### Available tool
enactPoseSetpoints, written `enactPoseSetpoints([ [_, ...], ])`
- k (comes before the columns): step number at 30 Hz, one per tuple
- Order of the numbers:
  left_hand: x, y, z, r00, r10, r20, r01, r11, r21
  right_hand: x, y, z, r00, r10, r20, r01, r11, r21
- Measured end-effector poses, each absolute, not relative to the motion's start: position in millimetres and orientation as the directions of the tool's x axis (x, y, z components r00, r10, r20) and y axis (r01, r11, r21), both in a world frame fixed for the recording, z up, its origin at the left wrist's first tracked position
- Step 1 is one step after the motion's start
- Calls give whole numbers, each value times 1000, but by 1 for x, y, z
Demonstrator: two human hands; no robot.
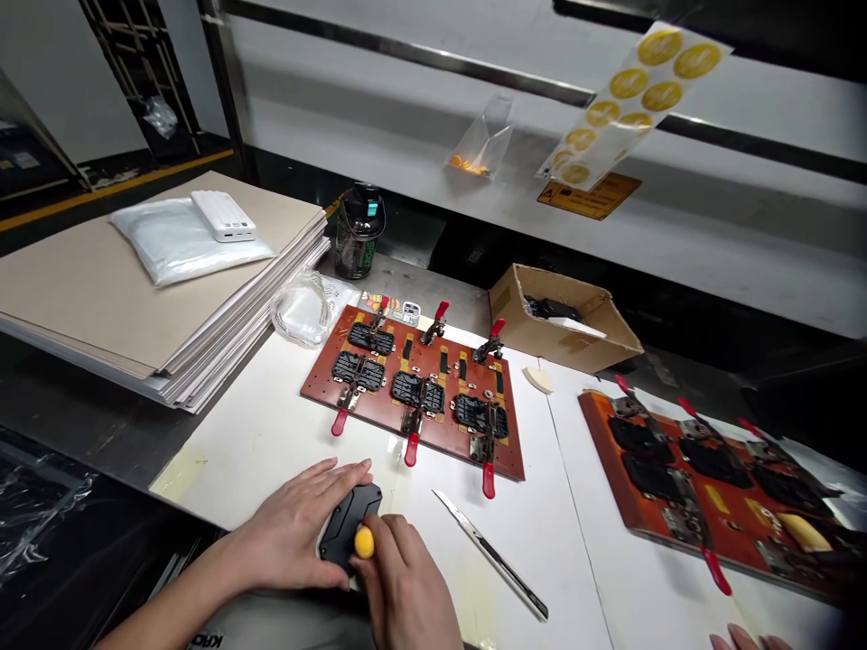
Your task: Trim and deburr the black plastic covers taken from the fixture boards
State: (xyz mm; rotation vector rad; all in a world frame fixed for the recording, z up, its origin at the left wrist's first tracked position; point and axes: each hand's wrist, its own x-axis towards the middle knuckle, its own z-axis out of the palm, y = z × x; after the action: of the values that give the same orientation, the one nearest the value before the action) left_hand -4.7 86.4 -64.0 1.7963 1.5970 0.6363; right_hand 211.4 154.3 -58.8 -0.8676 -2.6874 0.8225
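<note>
My left hand [294,533] is wrapped round the left side of a flat black case [342,524] at the table's front edge. Its thumb lies along the near edge and its fingers along the far edge. At the case's right side, my right hand [410,578] pinches a small tool with a rounded yellow end [364,542]; the rest of the tool is hidden. Just beyond is a red-brown fixture board [413,352] with several black parts held under red-handled clamps. A slim craft knife [494,555] lies to the right of my right hand.
A second clamp board [718,515] stands at the right, with another person's fingers [741,639] below it. Behind are a cardboard box [569,338] and a dark bottle [358,235]. Stacked sheets [163,307] fill the left. A plastic bag [484,140] and a sticker sheet [627,99] hang above.
</note>
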Motion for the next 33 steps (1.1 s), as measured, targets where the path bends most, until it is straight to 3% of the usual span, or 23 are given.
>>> enactPoseSetpoints([
  [5, -1, 86, -61, 118, 989, -90, 680, -15, 733, 208, 139, -75, -809, 581, 92, 491, 752, -441],
  [9, 0, 85, -63, 116, 987, -107, 701, -4, 713, 203, 139, -75, -766, 635, 102, 505, 692, -517],
  [14, -1, 85, -62, 126, 985, -120, 717, -6, 697, 232, 144, -67, -846, 532, 45, 441, 744, -502],
  [20, -2, 85, -60, 132, 987, -94, 693, -24, 720, 226, 159, -43, -752, 659, -20, 449, 489, -748],
  [23, -2, 84, -64, 141, 987, -83, 691, -38, 721, 202, 167, -37, -779, 622, -73, 453, 480, -751],
  [27, -3, 82, -68, 135, 986, -99, 720, -29, 693, 189, 175, -34, -737, 675, -24, 461, 476, -749],
  [31, -3, 82, -68, 147, 985, -89, 708, -42, 705, 194, 178, -38, -781, 621, -64, 443, 480, -757],
  [33, -3, 82, -67, 155, 985, -69, 711, -63, 701, 198, 179, -45, -740, 673, -7, 452, 489, -747],
])
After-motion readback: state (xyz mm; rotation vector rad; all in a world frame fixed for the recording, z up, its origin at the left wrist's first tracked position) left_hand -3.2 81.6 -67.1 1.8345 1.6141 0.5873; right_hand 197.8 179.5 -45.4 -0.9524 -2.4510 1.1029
